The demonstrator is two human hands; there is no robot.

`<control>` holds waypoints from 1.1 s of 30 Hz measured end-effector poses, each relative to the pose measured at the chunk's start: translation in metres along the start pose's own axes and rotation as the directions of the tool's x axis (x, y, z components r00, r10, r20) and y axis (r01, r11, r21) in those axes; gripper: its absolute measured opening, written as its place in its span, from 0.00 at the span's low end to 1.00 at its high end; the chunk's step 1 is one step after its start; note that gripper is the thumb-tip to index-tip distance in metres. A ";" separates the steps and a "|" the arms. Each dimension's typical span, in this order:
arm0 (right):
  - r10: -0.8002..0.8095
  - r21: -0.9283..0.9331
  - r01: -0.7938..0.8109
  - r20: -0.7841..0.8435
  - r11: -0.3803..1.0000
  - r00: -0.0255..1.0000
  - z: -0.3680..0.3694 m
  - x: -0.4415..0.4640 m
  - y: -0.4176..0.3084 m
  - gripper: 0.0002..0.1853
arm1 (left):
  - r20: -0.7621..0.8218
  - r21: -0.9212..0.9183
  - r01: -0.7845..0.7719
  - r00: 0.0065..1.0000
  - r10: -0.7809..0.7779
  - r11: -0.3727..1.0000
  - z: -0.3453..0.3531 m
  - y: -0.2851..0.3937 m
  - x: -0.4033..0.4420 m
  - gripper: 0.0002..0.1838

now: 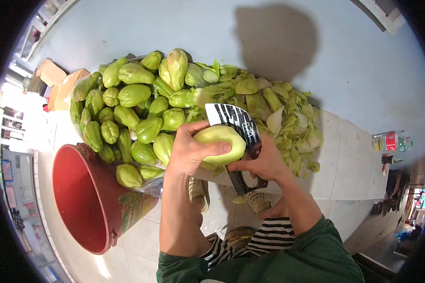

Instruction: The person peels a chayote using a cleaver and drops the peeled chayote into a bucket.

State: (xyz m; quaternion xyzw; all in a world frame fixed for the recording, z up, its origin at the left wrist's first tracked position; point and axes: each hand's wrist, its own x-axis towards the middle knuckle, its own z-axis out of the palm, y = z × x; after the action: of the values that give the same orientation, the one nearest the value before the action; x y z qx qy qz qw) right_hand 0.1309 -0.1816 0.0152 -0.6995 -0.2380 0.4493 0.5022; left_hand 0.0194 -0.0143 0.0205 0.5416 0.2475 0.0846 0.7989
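My left hand (186, 148) is wrapped round a pale, peeled chayote (222, 137), its thumb lying across the top. My right hand (268, 162) grips a broad knife (236, 118) with a white blade patterned in black and a dark handle. The blade stands against the far side of the chayote; whether its edge is cutting in is hidden. Beyond my hands lies a heap of whole green chayotes (134, 95) on the left. A pile of green peelings (283, 122) spreads out on the right.
A red bucket (75, 198) lies tipped at the left, its mouth facing left. Open cardboard boxes (68, 89) are behind it. A plastic bottle (392, 141) with a red label is at the far right. My shoes (198, 193) are on the tiled floor (141, 245) close below my hands.
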 end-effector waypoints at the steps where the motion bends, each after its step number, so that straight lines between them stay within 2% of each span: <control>1: -0.076 0.024 0.076 0.006 0.997 0.997 0.000 0.002 0.004 0.29 | 0.001 0.001 0.000 1.000 0.000 1.000 0.000 -0.001 0.001 0.34; 3: -0.155 0.046 0.154 0.013 0.987 0.988 0.007 0.006 0.018 0.30 | -0.032 -0.027 -0.077 0.997 0.077 0.997 0.003 -0.005 0.003 0.33; 4: -0.174 0.104 0.188 -0.133 0.977 0.976 0.019 0.007 0.029 0.28 | -0.035 -0.028 -0.082 0.996 0.081 0.996 0.006 -0.009 0.007 0.33; 5: -0.179 0.158 0.228 -0.275 0.961 0.945 0.026 0.007 0.034 0.27 | -0.079 -0.135 -0.134 0.989 0.124 0.982 0.010 -0.016 0.011 0.30; 6: -0.183 0.154 0.230 -0.271 0.961 0.945 0.024 0.007 0.031 0.27 | -0.126 -0.238 -0.191 0.978 0.165 0.952 0.012 -0.020 0.015 0.27; 7: -0.139 0.215 0.195 -0.248 0.957 0.959 0.022 0.004 0.026 0.26 | -0.114 -0.244 -0.174 0.982 0.150 0.954 0.013 -0.021 0.015 0.26; 8: -0.096 0.275 0.158 -0.225 0.948 0.970 0.018 0.001 0.022 0.27 | -0.110 -0.244 -0.173 0.983 0.150 0.954 0.011 -0.018 0.014 0.26; 9: -0.095 0.275 0.159 -0.230 0.948 0.969 0.012 -0.001 0.014 0.27 | -0.043 -0.144 -0.118 0.993 0.113 0.983 0.008 -0.012 0.011 0.26; 10: -0.085 0.182 0.110 -0.138 0.977 0.987 0.004 -0.002 0.004 0.26 | 0.019 -0.039 -0.069 0.997 0.070 0.997 0.006 -0.007 0.009 0.26; 11: -0.064 0.084 0.068 -0.046 0.994 0.997 0.000 -0.002 0.000 0.25 | 0.029 -0.056 -0.057 0.998 0.059 0.997 0.008 -0.004 0.007 0.24; 12: -0.061 0.088 0.065 -0.048 0.994 0.997 0.003 -0.003 0.004 0.25 | 0.031 -0.054 -0.053 0.998 0.055 0.997 0.009 -0.008 0.009 0.24; 14: -0.035 0.159 0.067 -0.198 0.985 0.980 0.020 0.000 0.022 0.24 | -0.064 -0.177 -0.163 0.986 0.154 0.971 0.012 -0.022 0.014 0.23; 15: -0.218 0.214 0.277 -0.261 0.937 0.940 0.026 0.005 0.026 0.22 | -0.100 -0.203 -0.183 0.981 0.166 0.962 0.016 -0.025 0.016 0.22; 16: -0.222 0.211 0.280 -0.261 0.937 0.939 0.024 0.005 0.025 0.22 | -0.099 -0.204 -0.187 0.980 0.170 0.961 0.016 -0.023 0.016 0.22; 18: -0.057 0.233 0.094 -0.159 0.968 0.986 0.016 0.001 0.017 0.21 | -0.030 -0.184 -0.141 0.990 0.138 0.973 0.017 -0.014 0.013 0.22; 19: -0.057 0.234 0.094 -0.162 0.968 0.985 0.010 0.000 0.009 0.21 | -0.027 -0.184 -0.140 0.990 0.137 0.973 0.017 -0.010 0.010 0.22; 21: -0.079 0.049 0.078 0.018 0.996 0.997 -0.002 0.001 -0.005 0.19 | 0.046 -0.046 -0.110 0.993 0.112 0.993 0.015 -0.005 0.006 0.21; 22: -0.077 0.050 0.076 0.018 0.996 0.997 -0.001 0.002 -0.001 0.19 | 0.045 -0.046 -0.108 0.993 0.110 0.993 0.015 -0.010 0.008 0.21; 24: -0.168 0.128 0.177 -0.073 0.976 0.983 0.009 0.007 0.014 0.18 | -0.052 -0.092 -0.190 0.981 0.186 0.977 0.017 -0.024 0.012 0.22; 25: -0.164 0.129 0.172 -0.069 0.977 0.984 0.015 0.007 0.020 0.18 | -0.052 -0.173 -0.192 0.981 0.186 0.966 0.020 -0.025 0.014 0.22; 27: -0.084 0.246 0.128 -0.181 0.961 0.980 0.022 0.007 0.025 0.24 | -0.057 -0.177 -0.198 0.980 0.191 0.964 0.022 -0.022 0.015 0.22; 28: -0.085 0.245 0.130 -0.187 0.961 0.979 0.018 0.006 0.022 0.24 | -0.059 -0.178 -0.202 0.979 0.195 0.963 0.024 -0.019 0.015 0.22; 30: -0.026 0.148 0.034 -0.054 0.988 0.998 0.008 0.005 0.012 0.24 | -0.040 -0.160 -0.182 0.983 0.178 0.970 0.021 -0.014 0.012 0.22; 31: -0.027 0.147 0.034 -0.053 0.989 0.998 0.005 0.006 0.011 0.24 | -0.023 -0.101 -0.162 0.987 0.161 0.982 0.019 -0.013 0.011 0.22; 32: -0.093 0.091 0.096 -0.035 0.991 0.995 0.003 0.008 0.010 0.23 | -0.006 -0.039 -0.142 0.990 0.141 0.989 0.018 -0.013 0.010 0.22; 33: -0.123 0.067 0.124 -0.023 0.990 0.992 0.006 0.008 0.012 0.23 | -0.032 -0.049 -0.163 0.986 0.161 0.985 0.020 -0.015 0.009 0.21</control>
State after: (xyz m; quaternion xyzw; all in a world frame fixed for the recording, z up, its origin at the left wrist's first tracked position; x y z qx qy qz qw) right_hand 0.1285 -0.1772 0.0006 -0.6699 -0.2605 0.4185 0.5551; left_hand 0.0346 -0.0330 0.0102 0.5379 0.2115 0.1630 0.7996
